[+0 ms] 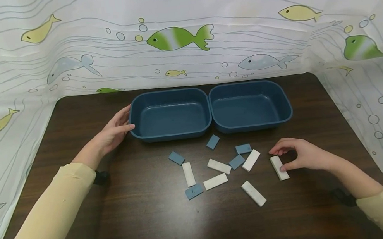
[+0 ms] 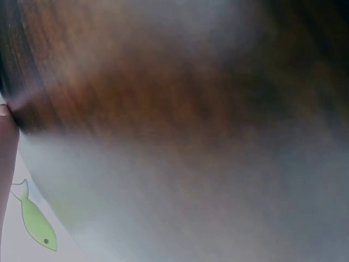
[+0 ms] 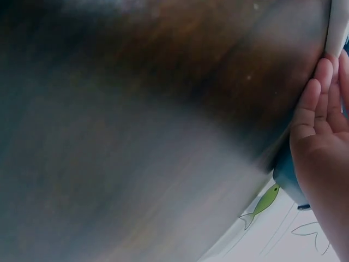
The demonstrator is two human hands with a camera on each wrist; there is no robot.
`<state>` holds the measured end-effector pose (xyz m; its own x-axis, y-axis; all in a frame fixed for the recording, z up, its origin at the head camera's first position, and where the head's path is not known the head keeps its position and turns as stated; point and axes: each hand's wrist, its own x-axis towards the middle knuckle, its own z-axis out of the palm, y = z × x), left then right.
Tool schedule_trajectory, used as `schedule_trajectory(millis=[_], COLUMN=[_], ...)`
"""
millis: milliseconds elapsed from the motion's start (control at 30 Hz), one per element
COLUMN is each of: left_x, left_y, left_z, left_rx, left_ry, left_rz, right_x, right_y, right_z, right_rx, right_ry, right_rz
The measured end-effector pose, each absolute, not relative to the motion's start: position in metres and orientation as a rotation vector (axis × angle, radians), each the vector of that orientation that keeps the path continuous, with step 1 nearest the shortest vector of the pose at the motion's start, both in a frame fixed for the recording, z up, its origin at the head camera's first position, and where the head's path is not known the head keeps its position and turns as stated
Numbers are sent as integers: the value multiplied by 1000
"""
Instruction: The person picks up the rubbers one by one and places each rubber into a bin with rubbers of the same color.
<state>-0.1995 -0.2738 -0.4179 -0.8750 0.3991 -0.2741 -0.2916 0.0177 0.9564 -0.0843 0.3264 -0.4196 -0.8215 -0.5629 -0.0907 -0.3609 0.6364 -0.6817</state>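
Six white blocks and five blue blocks lie on the table, on the near side of the right tub, in the head view. The block for you is white, in front of that tub's right end and well apart from it. Your right hand is there, its thumb touching the block. Thumb and fingers stand apart, with the fingertips by the end nearest the right tub, so it does not look pinched. Bring your fingers to the long side across from your thumb, squeeze softly, and lift straight up.

Your left hand touches the left tub, just left of the right tub. Its fingers look loose. Don't push, as the tubs sit side by side.

In the left wrist view, just a bit of finger shows, so you can't tell its hold.

In the right wrist view, your fingers look nearly straight.
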Motion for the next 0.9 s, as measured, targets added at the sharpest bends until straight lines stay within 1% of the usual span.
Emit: schedule_trajectory(millis=[467,900], left_x=[-199,-200], left_y=[-273,-274], left_z=[-417,-419], left_rx=[106,111], left_ry=[1823,1828], left_rz=[1897,1897], right_x=[-85,-93], right_y=[322,322], right_z=[-420,-417], right_rx=[-859,-794], right_ry=[2589,2493], right_rz=[-902,-971])
